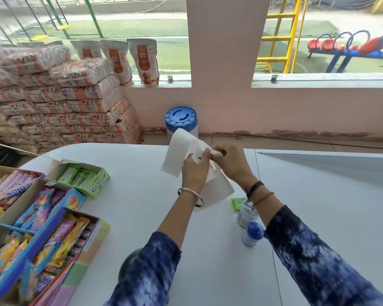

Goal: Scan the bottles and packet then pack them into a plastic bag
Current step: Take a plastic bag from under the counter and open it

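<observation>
Both of my hands hold a white plastic bag (177,153) above the middle of the white counter (142,217). My left hand (195,171) pinches the bag's edge from the left, and my right hand (228,162) pinches it from the right. Under my right forearm stand two small bottles: one with a blue cap (252,236) nearer me, and a second (247,215) just behind it, partly hidden by my wrist. A small green packet (238,203) lies flat on the counter beside the far bottle.
Open cartons of sweets (42,235) and a green gum box (84,175) line the counter's left side. A blue-lidded tub (181,120) stands beyond the far edge. Stacked sacks (60,102) fill the left background. A dark round object (128,263) sits by my left sleeve.
</observation>
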The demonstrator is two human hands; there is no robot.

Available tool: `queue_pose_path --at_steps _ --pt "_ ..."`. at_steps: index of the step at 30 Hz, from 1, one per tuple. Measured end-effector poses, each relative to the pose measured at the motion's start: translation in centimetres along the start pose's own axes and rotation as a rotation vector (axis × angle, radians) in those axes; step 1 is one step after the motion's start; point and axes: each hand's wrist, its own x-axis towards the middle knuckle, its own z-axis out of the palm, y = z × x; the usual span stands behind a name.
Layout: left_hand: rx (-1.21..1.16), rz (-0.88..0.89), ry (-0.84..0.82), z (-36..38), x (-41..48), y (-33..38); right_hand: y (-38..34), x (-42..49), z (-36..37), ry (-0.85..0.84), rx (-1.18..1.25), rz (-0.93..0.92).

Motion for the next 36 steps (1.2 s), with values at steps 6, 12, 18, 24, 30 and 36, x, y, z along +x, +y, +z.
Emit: queue_pose_path --at_steps 6,12,18,24,30,36 --pt "0.394 -0.065 0.043 -3.6 2.7 -2.0 1.7 2.6 -3.7 0.067 -0.324 -0.046" --pt "0.662 -0.17 0.086 -7.0 3.3 -3.7 0.4 6.9 -11.7 0.453 -0.548 -0.14" --pt "0.852 0.499 0.243 -1.8 2.1 -2.5 -0.5 7.2 -8.8 0.351 -0.502 -0.263" --pt "0.65 0.461 -0.051 2.5 3.1 -2.6 0.7 7.0 -6.3 0.338 -0.497 -0.194" --pt "0.267 0.282 -0.18 6.0 2.2 -1.8 2.0 8.1 -6.2 0.383 -0.5 -0.145" --pt "0.055 -0.095 -0.379 7.5 2.8 1.2 2.6 8.4 -6.3 0.388 -0.446 -0.131"
